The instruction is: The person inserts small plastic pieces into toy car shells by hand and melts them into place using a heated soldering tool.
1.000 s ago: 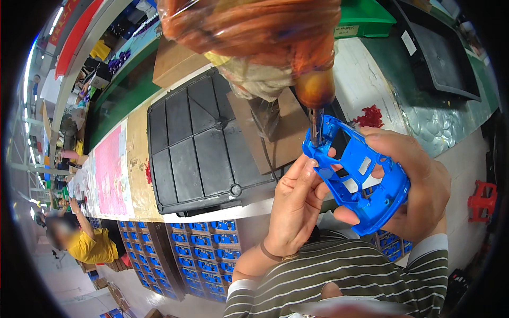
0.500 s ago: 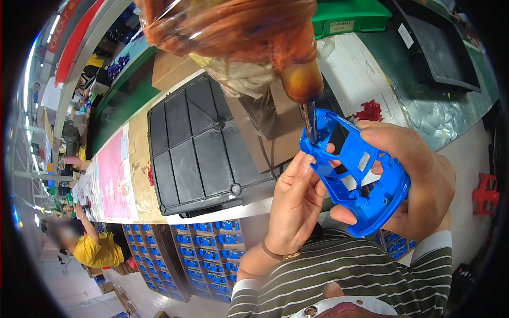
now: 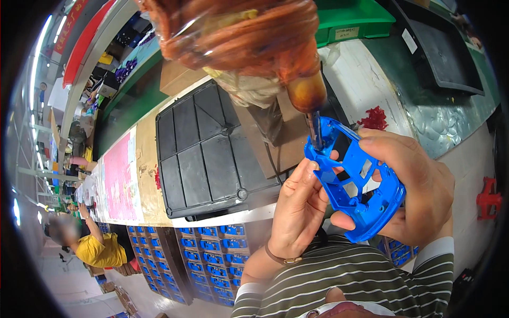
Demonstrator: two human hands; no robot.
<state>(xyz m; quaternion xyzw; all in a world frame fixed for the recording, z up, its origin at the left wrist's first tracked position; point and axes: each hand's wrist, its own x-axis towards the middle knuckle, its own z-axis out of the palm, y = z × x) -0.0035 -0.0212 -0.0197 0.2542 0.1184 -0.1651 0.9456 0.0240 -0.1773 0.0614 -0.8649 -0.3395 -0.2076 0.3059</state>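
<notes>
From where I stood, the blue plastic shell was right of centre in the frame, held in both hands beneath a slim metal tip. The tip hung from an amber collar under an orange, film-wrapped head at the top of the frame. Its lower end reached inside the shell's upper-left end; whether it pressed on the plastic I could not tell.

The left hand pinched that end's edge between thumb and forefinger, just beside the metal. The right hand was spread around the broad lower-right end, thumb along the upper edge, some fingers hidden behind.

What worried me was the left fingertips: a small slip of the shell could have brought them against the tip. Had the right hand tilted its end, the metal might have scraped the inner wall. Too hard a squeeze could have bowed the narrow strips between the openings.
</notes>
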